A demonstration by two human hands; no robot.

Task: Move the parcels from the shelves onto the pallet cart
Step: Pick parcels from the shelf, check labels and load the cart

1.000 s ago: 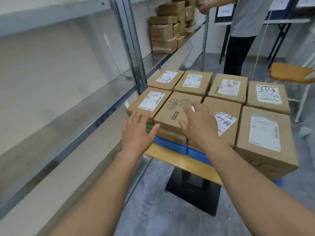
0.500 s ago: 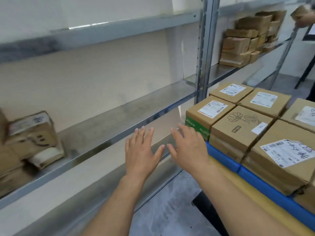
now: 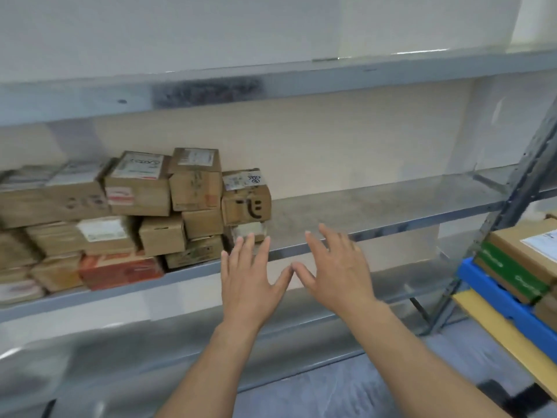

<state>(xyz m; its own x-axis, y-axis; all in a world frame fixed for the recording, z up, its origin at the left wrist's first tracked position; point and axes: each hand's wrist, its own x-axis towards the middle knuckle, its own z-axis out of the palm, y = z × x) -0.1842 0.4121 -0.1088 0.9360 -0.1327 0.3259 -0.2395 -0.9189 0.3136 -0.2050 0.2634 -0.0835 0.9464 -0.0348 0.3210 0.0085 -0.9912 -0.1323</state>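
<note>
Several cardboard parcels [image 3: 144, 206] are stacked on the left part of the middle metal shelf [image 3: 376, 206]. The rightmost stack ends with a box bearing a black smile mark [image 3: 247, 203] on top of a small white-sided box [image 3: 248, 230]. My left hand [image 3: 248, 276] is spread flat with straight fingers just in front of that small box, holding nothing. My right hand [image 3: 337, 267] is also spread and empty, in front of the shelf's front rail. The pallet cart [image 3: 494, 324], with a yellow deck and blue pallet, shows at the right edge carrying parcels [image 3: 524, 254].
A grey upright post [image 3: 518, 188] of the rack stands between the shelf bay and the cart. An upper shelf [image 3: 271, 82] runs overhead and a lower shelf [image 3: 150, 351] sits below my forearms. The grey floor [image 3: 331, 393] lies at the bottom.
My view has swung left from the cart to the shelf bay with the parcels. Both hands left the parcels on the cart and now reach, spread, toward the shelf's rightmost stack.
</note>
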